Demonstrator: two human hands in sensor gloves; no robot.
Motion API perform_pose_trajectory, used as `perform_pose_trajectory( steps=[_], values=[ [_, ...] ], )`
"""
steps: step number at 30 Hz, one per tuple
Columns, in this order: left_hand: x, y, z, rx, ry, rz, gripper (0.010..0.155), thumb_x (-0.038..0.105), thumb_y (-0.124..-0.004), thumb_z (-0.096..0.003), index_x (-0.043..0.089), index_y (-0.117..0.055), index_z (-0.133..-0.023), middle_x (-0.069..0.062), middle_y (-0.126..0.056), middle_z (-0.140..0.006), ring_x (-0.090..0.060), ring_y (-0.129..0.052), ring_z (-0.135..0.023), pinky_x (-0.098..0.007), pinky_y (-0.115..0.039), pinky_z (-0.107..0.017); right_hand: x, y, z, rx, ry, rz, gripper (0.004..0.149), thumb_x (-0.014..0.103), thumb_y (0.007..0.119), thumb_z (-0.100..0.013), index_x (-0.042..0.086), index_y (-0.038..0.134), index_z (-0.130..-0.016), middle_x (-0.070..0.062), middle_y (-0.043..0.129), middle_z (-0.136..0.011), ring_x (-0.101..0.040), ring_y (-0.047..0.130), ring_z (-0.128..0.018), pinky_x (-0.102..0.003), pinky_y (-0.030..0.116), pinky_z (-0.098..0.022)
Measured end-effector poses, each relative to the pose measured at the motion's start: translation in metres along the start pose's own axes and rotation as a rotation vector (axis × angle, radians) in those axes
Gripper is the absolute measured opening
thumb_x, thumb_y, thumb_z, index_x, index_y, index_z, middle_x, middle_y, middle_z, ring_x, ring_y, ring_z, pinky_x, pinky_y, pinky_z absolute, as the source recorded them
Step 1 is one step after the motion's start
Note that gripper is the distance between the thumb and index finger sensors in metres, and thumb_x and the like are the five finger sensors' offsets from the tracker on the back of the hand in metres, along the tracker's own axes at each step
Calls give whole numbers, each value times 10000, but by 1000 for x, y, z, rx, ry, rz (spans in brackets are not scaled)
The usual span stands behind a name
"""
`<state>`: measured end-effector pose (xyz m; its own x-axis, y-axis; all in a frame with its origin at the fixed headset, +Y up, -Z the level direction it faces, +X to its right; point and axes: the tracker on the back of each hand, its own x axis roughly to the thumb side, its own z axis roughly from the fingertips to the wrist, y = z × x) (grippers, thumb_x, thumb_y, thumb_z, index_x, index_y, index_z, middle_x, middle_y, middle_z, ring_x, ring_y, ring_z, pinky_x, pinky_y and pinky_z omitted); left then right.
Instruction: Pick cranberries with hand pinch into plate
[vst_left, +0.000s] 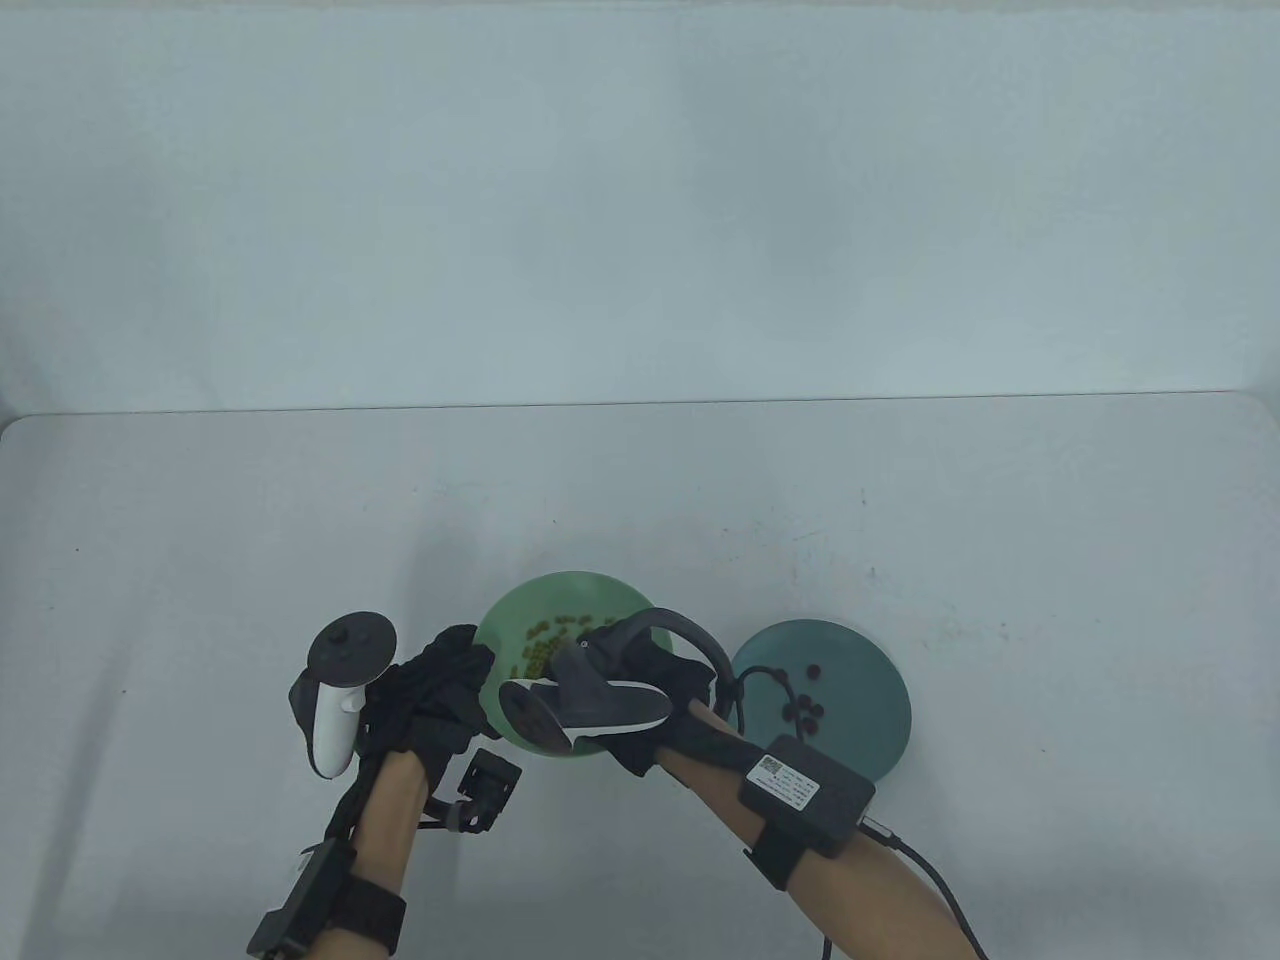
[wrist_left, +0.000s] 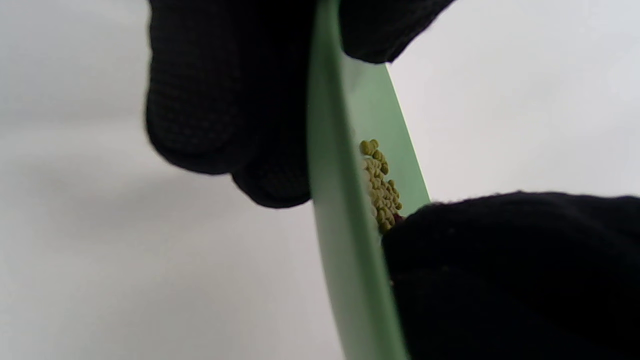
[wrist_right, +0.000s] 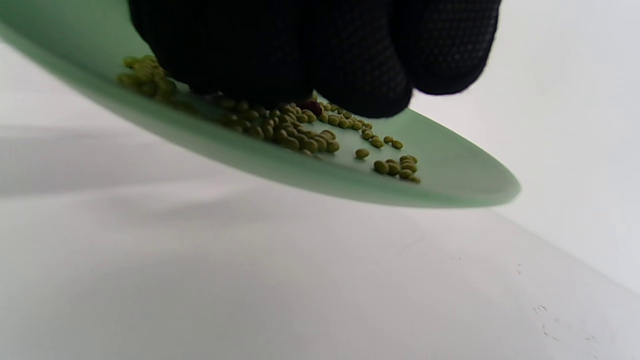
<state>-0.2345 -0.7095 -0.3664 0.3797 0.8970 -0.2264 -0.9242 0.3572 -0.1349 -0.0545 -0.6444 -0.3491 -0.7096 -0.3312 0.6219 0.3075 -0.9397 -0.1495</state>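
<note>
Table view shows two gloved hands entering from the bottom edge and meeting at a light green plate (vst_left: 560, 600) just below the middle of the frame. The left hand (vst_left: 430, 690) sits at that plate's left rim; in the left wrist view its fingers (wrist_left: 210, 100) lie on the outside of the rim and the thumb on the inner side, so it pinches the edge. The right hand (vst_left: 640, 690) reaches over the plate from the lower right, its tracker (vst_left: 590, 700) covering the plate's near half. Small yellow-green beans (vst_left: 545, 645) lie scattered in the green plate.

In the right wrist view, the right hand's fingertips (wrist_right: 360, 85) press down into the bean pile at the top of the frame, bunched together, and a single dark red cranberry (wrist_right: 313, 107) shows right at their tips, touching them. Whether the fingers actually pinch it I cannot tell, as the glove hides the contact.

To the right of the green plate, near it but apart, sits a dark teal plate (vst_left: 850, 660) at the lower right of the table view, holding a small cluster of dark cranberries (vst_left: 803, 710). The right forearm and its black wrist box (vst_left: 805, 795) overlap that plate's lower left edge. Both plates rest on a pale grey table (vst_left: 300, 520).
</note>
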Motion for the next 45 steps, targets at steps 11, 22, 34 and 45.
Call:
perform_pose_trajectory(
  steps=[11,22,34,45],
  values=[
    [1,0,0,4,-6,-30,518,210,-665,-587,-39,-575,-1031,-199,-860,-808,-247,-1094,-464,-306,-964,-347,1,1,0,0,-8,-16,444,485,750,-508,224,860,-851,145,930,-455,-76,972,-426,-402,859,-517],
    [1,-2,0,-2,-6,-40,516,209,-664,-587,-37,-576,-1032,-196,-863,-807,-243,-1094,-462,-306,-963,-346,-13,-11,5,7,2,-90,447,488,755,-511,212,865,-844,146,928,-460,-77,971,-427,-403,857,-518],
    [1,-3,0,-5,-5,-53,516,210,-665,-587,-36,-576,-1033,-198,-863,-808,-245,-1093,-465,-309,-962,-347,-71,-31,35,-68,148,-124,449,489,753,-513,211,862,-848,146,927,-471,-79,969,-436,-404,854,-520],
    [1,-2,0,2,-8,-48,516,211,-665,-587,-35,-576,-1033,-197,-862,-809,-245,-1092,-465,-309,-961,-348,-149,12,80,19,372,-156,449,486,753,-515,207,860,-850,144,927,-474,-79,968,-438,-403,853,-520]
  ],
)
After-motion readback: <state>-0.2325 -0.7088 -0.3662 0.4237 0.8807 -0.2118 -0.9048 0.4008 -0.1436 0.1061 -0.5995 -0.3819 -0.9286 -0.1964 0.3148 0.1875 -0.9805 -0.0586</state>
